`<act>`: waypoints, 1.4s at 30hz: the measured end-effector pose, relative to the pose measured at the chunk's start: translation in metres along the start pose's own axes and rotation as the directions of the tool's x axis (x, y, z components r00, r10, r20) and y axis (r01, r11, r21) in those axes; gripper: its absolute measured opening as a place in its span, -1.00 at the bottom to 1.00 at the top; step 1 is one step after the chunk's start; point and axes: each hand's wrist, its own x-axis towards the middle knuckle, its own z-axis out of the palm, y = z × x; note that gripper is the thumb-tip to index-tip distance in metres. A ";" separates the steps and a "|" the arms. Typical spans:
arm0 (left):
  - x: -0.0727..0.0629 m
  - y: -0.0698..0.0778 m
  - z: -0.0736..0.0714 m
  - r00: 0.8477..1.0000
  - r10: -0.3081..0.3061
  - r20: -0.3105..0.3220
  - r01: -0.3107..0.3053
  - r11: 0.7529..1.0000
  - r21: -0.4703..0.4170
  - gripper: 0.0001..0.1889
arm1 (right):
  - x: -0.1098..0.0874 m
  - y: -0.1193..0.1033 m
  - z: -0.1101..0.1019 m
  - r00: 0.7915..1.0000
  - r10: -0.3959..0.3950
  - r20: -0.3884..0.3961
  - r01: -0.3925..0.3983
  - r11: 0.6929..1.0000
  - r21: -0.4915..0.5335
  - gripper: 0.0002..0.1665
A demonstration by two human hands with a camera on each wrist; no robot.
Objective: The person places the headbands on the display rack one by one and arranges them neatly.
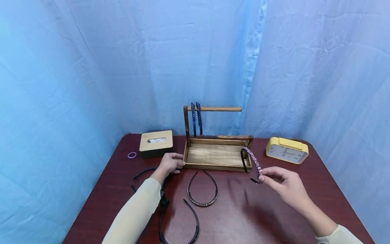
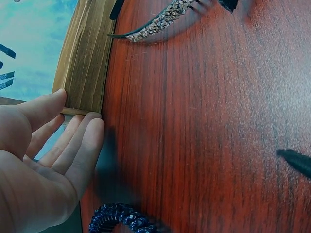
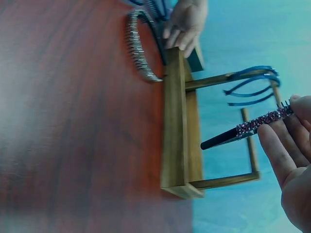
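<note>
My right hand (image 1: 284,186) pinches a headband (image 1: 254,160) covered in pink-purple sparkle, lifted in front of the right end of a wooden stand (image 1: 217,166). In the right wrist view one dark tip of this headband (image 3: 262,124) sticks out past the fingers. At the stand's left front corner my left hand (image 1: 171,163) rests with fairly straight fingers; the left wrist view shows thumb and fingertips touching the tray's end. Two dark blue headbands (image 1: 199,117) hang from the stand's upper bar (image 1: 222,109), near its post.
On the table (image 1: 234,217) lie a glittery headband (image 1: 202,204), a black headband (image 1: 197,227) and others partly hidden under my left arm. A tissue box (image 1: 156,144) and purple ring (image 1: 132,155) stand left; a yellow clock (image 1: 287,150) is at back right.
</note>
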 end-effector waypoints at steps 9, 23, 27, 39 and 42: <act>0.001 0.001 0.000 1.000 -0.011 -0.003 0.011 1.000 0.002 -0.56 | 0.030 -0.018 -0.025 0.994 -0.013 -0.111 0.013 1.000 0.000 -0.77; 0.006 0.000 -0.001 1.000 -0.017 -0.003 0.017 1.000 0.012 -0.56 | 0.104 -0.030 -0.044 0.977 0.080 -0.200 -0.106 0.987 -0.124 -0.73; 0.007 -0.001 -0.002 1.000 -0.020 0.000 0.020 1.000 0.011 -0.55 | 0.125 -0.025 -0.035 0.976 0.094 -0.198 -0.120 0.985 -0.122 -0.66; 0.006 0.003 -0.001 0.999 -0.031 0.005 0.031 1.000 0.002 -0.55 | 0.168 -0.014 0.002 0.981 0.148 -0.129 -0.150 0.989 -0.009 -0.64; 0.007 0.002 -0.001 0.999 -0.032 0.004 0.032 0.999 0.000 -0.55 | 0.176 -0.013 0.014 0.979 0.167 -0.118 -0.167 0.986 0.012 -0.68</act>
